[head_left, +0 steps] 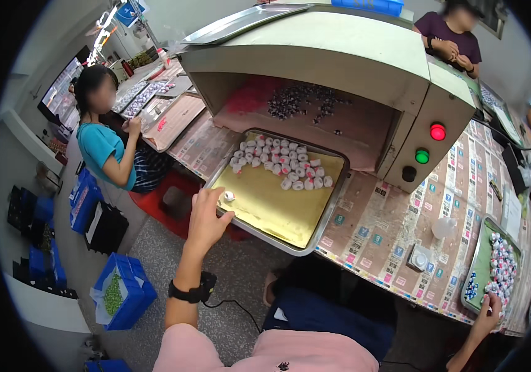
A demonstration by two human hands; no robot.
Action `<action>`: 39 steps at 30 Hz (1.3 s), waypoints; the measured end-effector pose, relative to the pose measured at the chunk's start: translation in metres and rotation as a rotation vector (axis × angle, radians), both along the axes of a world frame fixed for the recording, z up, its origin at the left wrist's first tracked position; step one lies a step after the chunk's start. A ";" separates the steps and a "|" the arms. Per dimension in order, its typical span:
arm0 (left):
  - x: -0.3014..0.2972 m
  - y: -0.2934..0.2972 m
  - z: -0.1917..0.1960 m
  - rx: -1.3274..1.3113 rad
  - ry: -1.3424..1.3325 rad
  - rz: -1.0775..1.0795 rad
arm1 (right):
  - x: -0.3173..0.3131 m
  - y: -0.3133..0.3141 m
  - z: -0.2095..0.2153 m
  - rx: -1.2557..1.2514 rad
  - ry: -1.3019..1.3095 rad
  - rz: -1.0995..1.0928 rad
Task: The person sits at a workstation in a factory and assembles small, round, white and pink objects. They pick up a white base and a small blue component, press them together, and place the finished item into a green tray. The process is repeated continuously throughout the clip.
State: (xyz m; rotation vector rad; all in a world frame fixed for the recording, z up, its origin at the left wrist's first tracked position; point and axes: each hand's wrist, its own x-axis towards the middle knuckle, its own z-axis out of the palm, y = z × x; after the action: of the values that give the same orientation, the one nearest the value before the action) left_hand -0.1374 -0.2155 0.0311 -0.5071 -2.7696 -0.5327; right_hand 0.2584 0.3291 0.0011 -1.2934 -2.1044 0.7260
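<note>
My left hand (206, 218) reaches over the near left corner of a metal tray (278, 214) with a yellow bottom. Its thumb and fingers are apart, close to a single small white piece (229, 196) with a dark and red mark. Farther back on the tray lie several small white pieces with red marks (283, 162), massed together. Far to the right, my right hand (488, 313) is at the near rim of a green-bottomed tray (474, 273). Its fingers are closed beside small white, red and blue pieces (502, 260); whether a piece is between them is hidden.
A large beige machine (315, 49) with a wide opening stands behind the yellow tray; many dark-and-white pieces (302, 102) lie inside. A clear cup (444, 227) and a small clear box (420, 257) stand on the table. A co-worker (107, 136) sits left, another (454, 37) far right.
</note>
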 end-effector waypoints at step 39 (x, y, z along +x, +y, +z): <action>0.039 0.146 -0.014 2.188 -1.770 -0.147 | -0.027 -0.017 0.022 0.253 -0.044 0.132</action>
State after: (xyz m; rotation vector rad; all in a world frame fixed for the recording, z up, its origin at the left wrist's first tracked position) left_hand -0.0983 -0.0697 0.0169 -0.3517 0.2206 2.1766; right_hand 0.2310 0.3125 0.0227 -1.0509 -2.2498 0.4681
